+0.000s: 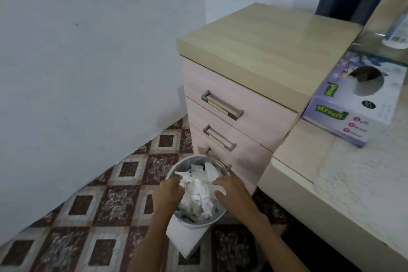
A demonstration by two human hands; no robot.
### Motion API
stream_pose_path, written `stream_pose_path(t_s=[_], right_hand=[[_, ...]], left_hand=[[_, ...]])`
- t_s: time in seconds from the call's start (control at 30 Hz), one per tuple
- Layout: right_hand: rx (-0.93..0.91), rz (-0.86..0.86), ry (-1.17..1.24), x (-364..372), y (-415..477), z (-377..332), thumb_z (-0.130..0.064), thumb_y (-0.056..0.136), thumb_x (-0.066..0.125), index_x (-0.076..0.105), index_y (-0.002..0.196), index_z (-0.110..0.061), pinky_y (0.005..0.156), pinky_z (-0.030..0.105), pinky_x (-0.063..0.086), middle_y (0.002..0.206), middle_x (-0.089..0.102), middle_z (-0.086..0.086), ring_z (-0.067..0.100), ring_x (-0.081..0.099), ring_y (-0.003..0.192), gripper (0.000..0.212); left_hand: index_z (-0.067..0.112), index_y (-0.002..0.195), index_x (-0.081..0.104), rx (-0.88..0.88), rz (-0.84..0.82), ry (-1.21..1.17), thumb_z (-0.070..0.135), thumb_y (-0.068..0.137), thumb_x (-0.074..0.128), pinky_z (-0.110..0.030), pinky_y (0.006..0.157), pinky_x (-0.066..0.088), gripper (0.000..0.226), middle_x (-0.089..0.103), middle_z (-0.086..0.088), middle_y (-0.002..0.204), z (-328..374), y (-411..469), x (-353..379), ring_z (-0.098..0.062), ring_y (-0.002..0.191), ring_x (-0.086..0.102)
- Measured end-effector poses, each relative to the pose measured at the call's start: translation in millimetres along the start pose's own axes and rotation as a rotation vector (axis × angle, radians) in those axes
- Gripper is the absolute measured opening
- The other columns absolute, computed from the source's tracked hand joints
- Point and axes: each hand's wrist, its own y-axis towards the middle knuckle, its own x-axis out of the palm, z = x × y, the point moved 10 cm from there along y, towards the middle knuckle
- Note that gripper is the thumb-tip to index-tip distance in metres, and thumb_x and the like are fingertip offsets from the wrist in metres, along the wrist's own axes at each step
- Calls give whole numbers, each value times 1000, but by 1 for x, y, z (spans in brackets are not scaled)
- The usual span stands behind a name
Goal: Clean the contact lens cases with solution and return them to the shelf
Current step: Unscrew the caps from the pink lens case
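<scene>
The cabinet with 3 drawers stands at 1 o'clock. The desk at 4 o'clock carries a tissue box. At 6 o'clock the bin holds crumpled tissues. The left hand pinches them. The right hand rests on them with fingers spread. Where the lens cases are, I cannot tell.
</scene>
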Motion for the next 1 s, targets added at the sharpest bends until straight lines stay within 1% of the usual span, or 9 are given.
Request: stream_pose_path(t_s=[0.1,0.2,0.33,0.47,0.57,0.7,0.83,0.9,1.0], right_hand=[[22,-20,4,6,-1,5,-14,90,57,63,122,-9,97,19,36,127,59,6,17,52,118,33],[26,-23,2,6,-3,5,-15,90,57,62,123,-9,93,11,32,128,58,4,15,51,119,33],[14,-2,8,-3,-6,0,-14,90,57,60,123,-9,94,10,29,129,56,4,15,48,121,34],[-52,54,-2,-23,-15,-20,-18,93,54,54,131,-14,96,7,19,136,48,-1,11,39,128,38],[-100,122,-2,-51,-23,-43,-22,92,53,55,130,-17,103,21,31,134,50,-2,12,43,124,38],[-177,235,-4,-98,-44,-74,-24,91,54,60,122,-17,92,22,42,120,57,-3,11,52,109,33],[-184,353,98,-155,-74,-84,-18,89,59,67,114,-19,90,17,44,116,62,-5,8,57,105,26],[-165,390,184,-181,-92,-79,-17,88,62,70,109,-20,92,22,48,113,64,-7,6,59,102,22],[-162,447,213,-218,-122,-66,-14,88,63,71,106,-21,87,16,49,110,65,-8,3,59,99,21]], left_hand=[[30,121,60,-14,-77,6,25,82,60,-35,79,52,40,67,-2,110,-12,-2,21,-24,100,62],[34,130,55,2,-91,-11,25,83,59,-31,75,50,48,66,-2,112,-17,-7,25,-22,99,63],[31,121,63,19,-79,-81,27,80,58,-37,78,54,41,67,2,107,-23,-7,20,-17,94,64],[23,107,71,136,57,-94,17,85,63,-31,71,52,24,70,0,100,14,-10,-21,-19,90,65],[22,108,71,208,149,-139,17,86,63,-27,68,49,23,69,1,101,44,-9,-55,-16,88,64],[26,107,70,363,196,-146,24,85,65,-23,69,50,23,69,7,104,99,-14,-95,-9,88,64],[28,104,71,592,271,-162,28,85,67,-6,66,38,20,68,11,96,176,-42,-137,2,78,56],[31,98,71,713,273,-228,41,85,60,-6,67,41,20,69,18,90,215,-64,-153,6,78,59],[28,93,73,893,265,-309,41,86,59,-12,67,47,21,68,20,85,271,-96,-161,6,76,61]])
